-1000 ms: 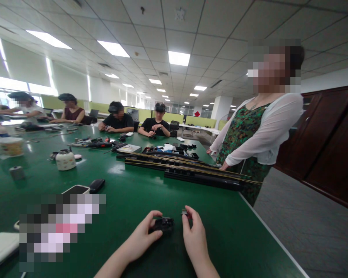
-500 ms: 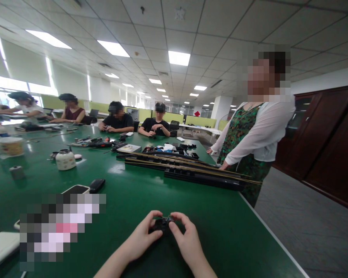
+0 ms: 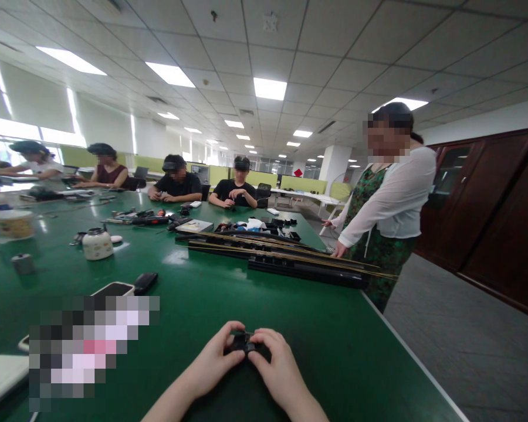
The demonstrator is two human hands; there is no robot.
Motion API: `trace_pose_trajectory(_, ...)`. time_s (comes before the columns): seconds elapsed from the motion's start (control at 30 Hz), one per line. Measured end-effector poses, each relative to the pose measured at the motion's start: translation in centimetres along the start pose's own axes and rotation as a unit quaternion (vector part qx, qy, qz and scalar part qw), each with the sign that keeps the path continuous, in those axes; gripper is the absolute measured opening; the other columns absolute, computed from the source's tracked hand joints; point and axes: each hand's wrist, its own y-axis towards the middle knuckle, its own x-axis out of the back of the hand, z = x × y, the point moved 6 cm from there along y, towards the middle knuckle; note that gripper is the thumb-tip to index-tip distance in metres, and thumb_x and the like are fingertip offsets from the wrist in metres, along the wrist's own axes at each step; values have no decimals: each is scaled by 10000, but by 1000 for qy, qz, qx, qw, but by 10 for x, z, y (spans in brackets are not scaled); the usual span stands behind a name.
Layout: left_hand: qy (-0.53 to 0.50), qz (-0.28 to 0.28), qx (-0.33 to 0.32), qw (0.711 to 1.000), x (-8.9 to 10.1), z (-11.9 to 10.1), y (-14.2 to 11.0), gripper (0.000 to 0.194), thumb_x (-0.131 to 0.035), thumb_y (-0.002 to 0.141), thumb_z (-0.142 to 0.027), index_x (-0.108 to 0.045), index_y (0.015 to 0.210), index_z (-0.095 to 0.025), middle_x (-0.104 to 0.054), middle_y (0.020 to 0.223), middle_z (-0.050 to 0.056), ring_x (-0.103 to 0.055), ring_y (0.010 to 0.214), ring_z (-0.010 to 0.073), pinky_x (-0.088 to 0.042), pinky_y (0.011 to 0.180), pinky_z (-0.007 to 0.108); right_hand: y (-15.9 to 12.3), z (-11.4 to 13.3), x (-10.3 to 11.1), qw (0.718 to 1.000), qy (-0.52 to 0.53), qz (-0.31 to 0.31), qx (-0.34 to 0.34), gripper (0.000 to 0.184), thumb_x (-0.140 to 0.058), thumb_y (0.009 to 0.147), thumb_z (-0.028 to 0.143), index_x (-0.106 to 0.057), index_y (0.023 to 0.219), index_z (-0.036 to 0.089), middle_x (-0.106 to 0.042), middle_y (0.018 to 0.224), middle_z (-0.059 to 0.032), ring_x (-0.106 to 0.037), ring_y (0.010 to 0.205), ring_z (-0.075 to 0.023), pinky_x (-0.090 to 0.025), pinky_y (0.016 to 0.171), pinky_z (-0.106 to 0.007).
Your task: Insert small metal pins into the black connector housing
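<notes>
Between my hands, just above the green table (image 3: 193, 316), is a small black part (image 3: 245, 342), too dark and small to name its kind. My left hand (image 3: 222, 358) grips its left side between thumb and fingers. On the other side my right hand (image 3: 273, 358) has its thumb and fingers closed round the part's right end. Fingers cover much of its outline.
Long black rails (image 3: 308, 275) with thin brass-coloured rods lie across the table ahead. To the left are a cream jar (image 3: 97, 245), a phone (image 3: 114, 291) and a metal cylinder (image 3: 23, 264). A standing person (image 3: 391, 193) leans over the right edge; others sit opposite.
My right hand has shifted slightly left, its fingers closing further over the black part. The standing person has bent lower towards the rails.
</notes>
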Motion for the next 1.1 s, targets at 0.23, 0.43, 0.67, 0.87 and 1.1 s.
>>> trace_pose_trajectory(0.23, -3, 4, -15, 1000, 3, 2, 1, 384, -564, 715, -225, -381, 1052, -208, -653, 921, 21, -585, 924, 193, -394, 819, 320, 2, -1, -2, 999, 54, 1, 1, 197, -582, 694, 206, -645, 878, 240, -603, 1087, -33, -529, 1066, -198, -367, 957, -324)
trace_pose_trajectory(0.43, -16, 8, -22, 1000, 4, 0, 1, 378, -542, 733, -207, -372, 1071, -215, -655, 934, 9, -589, 933, 182, -404, 820, 308, 4, -9, -2, 995, 95, -6, -26, 357, -582, 668, 183, -589, 1019, 243, -612, 1088, -27, -544, 1045, -206, -397, 921, -330)
trace_pose_trajectory(0.67, 76, -42, -29, 996, 8, 0, 0, 389, -518, 710, -143, -432, 1081, -219, -622, 1022, 28, -564, 985, 182, -399, 897, 329, 7, -20, -4, 991, 127, -4, -41, 341, -574, 692, 218, -593, 1031, 233, -648, 1037, -26, -580, 999, -208, -408, 911, -337)
trace_pose_trajectory(0.87, 241, -128, -87, 958, 19, -6, -4, 387, -568, 645, -132, -560, 1019, -229, -577, 1044, 57, -501, 1042, 234, -371, 958, 408, 8, -23, -7, 992, 122, -2, -39, 368, -575, 676, 198, -589, 1042, 232, -651, 1026, -26, -580, 984, -203, -411, 911, -334)
trace_pose_trajectory(1.1, 266, -127, -76, 953, 18, -3, -3, 396, -547, 659, -139, -561, 1046, -224, -573, 1050, 60, -505, 1040, 228, -386, 961, 402, 6, -19, -6, 994, 99, 3, -36, 320, -565, 694, 220, -600, 1013, 234, -655, 997, -23, -586, 951, -196, -423, 882, -317)
